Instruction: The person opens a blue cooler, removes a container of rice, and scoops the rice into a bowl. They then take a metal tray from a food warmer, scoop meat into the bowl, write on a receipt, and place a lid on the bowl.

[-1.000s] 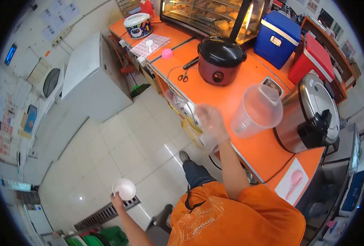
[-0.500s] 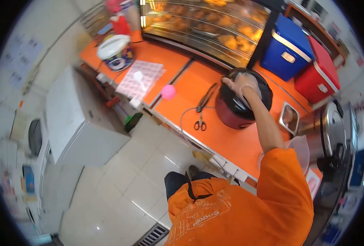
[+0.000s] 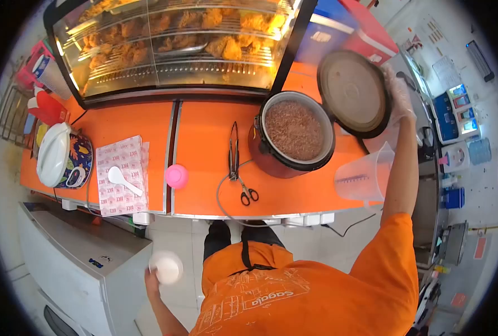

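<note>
The rice cooker (image 3: 263, 151) stands open on the orange counter, filled with reddish-brown rice (image 3: 294, 130). Its round lid (image 3: 352, 92) is tilted up on the right side. My right hand (image 3: 400, 95), in a clear plastic glove, is at the lid's right edge. At the lower left, over the floor, my left hand (image 3: 152, 280) holds a round white bowl (image 3: 166, 267). Tongs (image 3: 234, 154) and black-handled scissors (image 3: 249, 196) lie left of the cooker. A white spoon (image 3: 124, 181) rests on printed paper (image 3: 114, 204), and a pink round object (image 3: 176, 176) sits beside it.
A lit glass cabinet (image 3: 176, 56) of fried food stands behind the counter (image 3: 204, 193). A clear plastic jug (image 3: 364, 178) is at the right. Blue and red coolers (image 3: 372, 42) stand at the back. A lidded tub (image 3: 58, 154) is at the far left.
The cooker's lid has swung up and the rice now shows. My right hand has moved right with it. My left hand has come into view with the bowl. The view has turned and shifted.
</note>
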`<state>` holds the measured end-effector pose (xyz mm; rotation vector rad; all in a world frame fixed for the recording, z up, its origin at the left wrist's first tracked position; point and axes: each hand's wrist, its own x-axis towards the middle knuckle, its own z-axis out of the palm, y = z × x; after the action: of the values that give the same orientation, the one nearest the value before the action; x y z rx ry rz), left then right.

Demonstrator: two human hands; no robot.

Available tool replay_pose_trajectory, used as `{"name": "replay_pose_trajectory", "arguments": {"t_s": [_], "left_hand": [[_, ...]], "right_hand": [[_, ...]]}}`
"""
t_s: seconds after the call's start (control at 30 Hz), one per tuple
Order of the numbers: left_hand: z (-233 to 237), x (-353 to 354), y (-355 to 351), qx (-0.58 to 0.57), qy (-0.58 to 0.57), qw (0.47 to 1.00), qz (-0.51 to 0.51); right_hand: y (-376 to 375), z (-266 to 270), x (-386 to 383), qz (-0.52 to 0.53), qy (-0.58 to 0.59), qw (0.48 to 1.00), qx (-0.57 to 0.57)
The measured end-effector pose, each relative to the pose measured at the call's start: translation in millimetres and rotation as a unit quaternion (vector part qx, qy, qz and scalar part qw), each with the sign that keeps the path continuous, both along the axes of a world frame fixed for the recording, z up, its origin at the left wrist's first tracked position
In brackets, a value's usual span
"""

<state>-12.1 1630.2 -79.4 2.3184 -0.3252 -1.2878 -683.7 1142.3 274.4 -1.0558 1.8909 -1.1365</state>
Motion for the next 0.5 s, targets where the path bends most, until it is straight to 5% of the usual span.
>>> {"name": "replay_pose_trajectory", "arguments": {"t_s": [0.1,0.2,0.23,0.3,0.4,0.43,0.5], "left_hand": [[45,-15,-102,-0.129,0.056,0.99,-0.026],[34,-31,-142,-0.156,0.081,0.984,-0.041],[30,-36,-146,-0.165,0.101,0.98,-0.046],[34,-45,-143,-0.144,0.081,0.986,-0.022],[26,-45,-112,-0.165,0.088,0.982,0.02],[26,-43,-97,-0.166,0.074,0.98,0.08],[38,-38,-63,-0.158,0.045,0.975,0.149]], "right_hand": [[10,-22,-4,0.04,-0.062,0.985,-0.157],[7,-21,9,0.112,0.036,0.993,-0.022],[6,-32,11,0.289,0.256,0.909,-0.157],[36,-24,86,0.305,0.181,0.932,-0.068],[41,-58,160,0.373,0.511,0.774,-0.013],[40,-91,170,0.438,0.465,0.765,-0.079],[57,-111,189,0.379,0.559,0.729,-0.109]]}}
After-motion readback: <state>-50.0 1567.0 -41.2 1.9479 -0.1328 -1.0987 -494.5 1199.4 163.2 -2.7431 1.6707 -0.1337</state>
